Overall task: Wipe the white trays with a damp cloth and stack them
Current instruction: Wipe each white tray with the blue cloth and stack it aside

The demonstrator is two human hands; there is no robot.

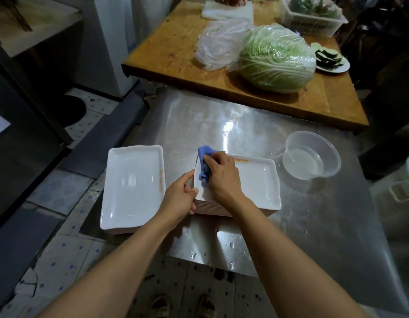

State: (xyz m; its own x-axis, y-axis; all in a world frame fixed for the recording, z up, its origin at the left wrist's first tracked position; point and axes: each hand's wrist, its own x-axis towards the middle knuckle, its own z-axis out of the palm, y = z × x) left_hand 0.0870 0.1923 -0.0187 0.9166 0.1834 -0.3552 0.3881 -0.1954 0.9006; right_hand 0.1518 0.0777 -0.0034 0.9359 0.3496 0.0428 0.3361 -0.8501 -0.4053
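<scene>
Your two forearms reach out over the near edge of the steel surface (302, 226), which is beaded with water. Your left hand (179, 198) clamps the near left corner of the right-hand stack of white trays (256, 180), thumb over the rim and fingers (192, 208) curled down its side. Your right hand (221, 177) presses a bunched blue cloth (203, 165) into the left end of the top tray; its fingers are closed on the cloth, not spread.

A second stack of trays (132, 187) sits just beside the first on the left, overhanging the surface's left edge. A clear bowl of water (311, 156) stands near the right stack, on its far right side.

These trays look rigid and glossy, probably melamine or similar: light one at a time, heavy as a stack, and likely slick once damp. Take a single tray by its raised rim on the two short ends, since the wet floor of the tray offers no purchase. Mind the left stack's overhang when you add to it; a careless set-down could tip it. Soft and limp, the cloth will wad up, so keep it flat under your palm.
</scene>
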